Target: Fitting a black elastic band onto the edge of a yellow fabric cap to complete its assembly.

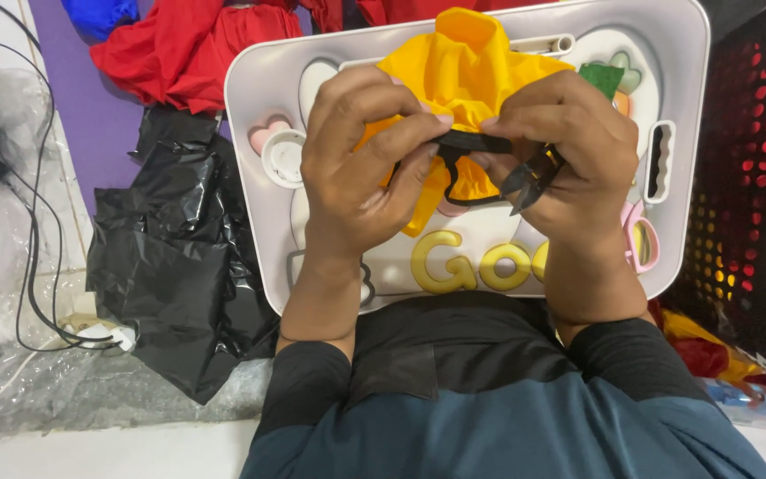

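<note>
Yellow cloth (467, 66): bunched over the white lap tray (250, 106), raised for close work. Left hand (356, 160) pinches its black strap (472, 142) taut. Right hand (569, 151) grips the strap's other end, small snips (532, 182) tucked in palm, blades ready.

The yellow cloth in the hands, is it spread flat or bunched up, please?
Bunched up. The yellow cloth rises in crumpled folds above the tray, pinched with a black strap between left hand and right hand, which also holds small snips.
</note>
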